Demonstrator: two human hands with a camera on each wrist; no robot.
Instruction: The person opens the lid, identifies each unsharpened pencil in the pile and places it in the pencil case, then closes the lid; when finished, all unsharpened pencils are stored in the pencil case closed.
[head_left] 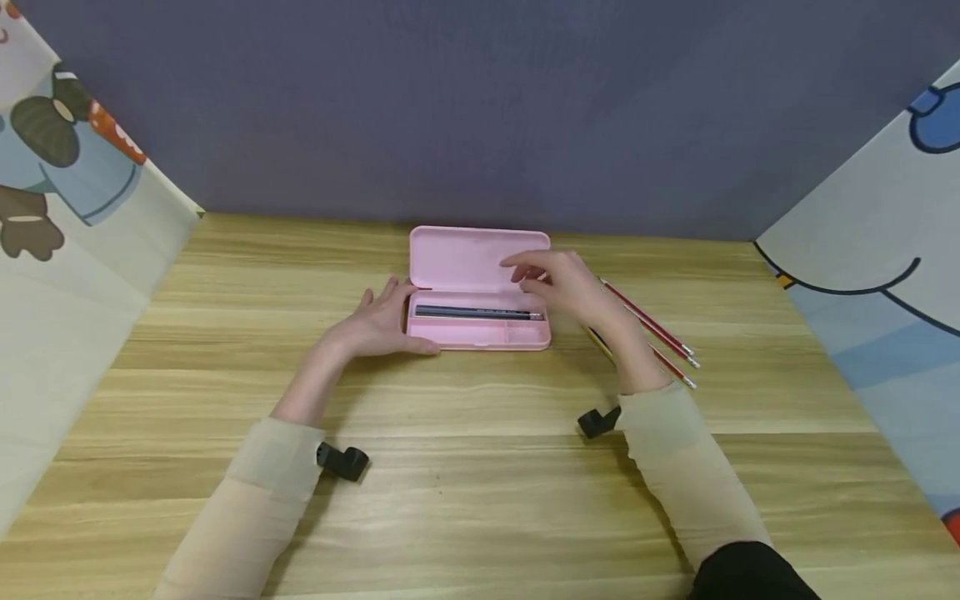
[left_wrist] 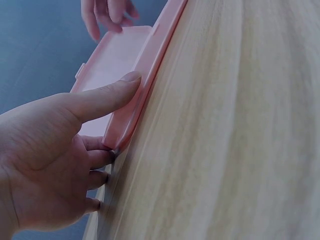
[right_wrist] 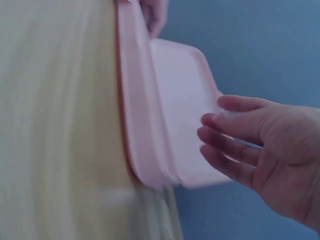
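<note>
A pink pencil case (head_left: 480,334) lies on the table with its lid (head_left: 457,258) raised at the back. Dark pencils (head_left: 472,312) lie lengthwise in its long rear compartment. My left hand (head_left: 378,323) holds the case's left end, its thumb (left_wrist: 112,97) along the front wall and its fingers around the left side. Above the right part of the case hovers my right hand (head_left: 562,283), fingers loosely bent and nothing between them. In the right wrist view, the right hand (right_wrist: 280,145) appears in front of the lid. The case's inside is hidden in both wrist views.
Several red pencils (head_left: 660,329) with white ends lie right of the case, partly hidden under my right forearm. A dark yellow pencil (head_left: 598,340) shows beside that wrist. A dark grey panel (head_left: 480,108) stands behind the table (head_left: 465,500), with patterned panels at both sides.
</note>
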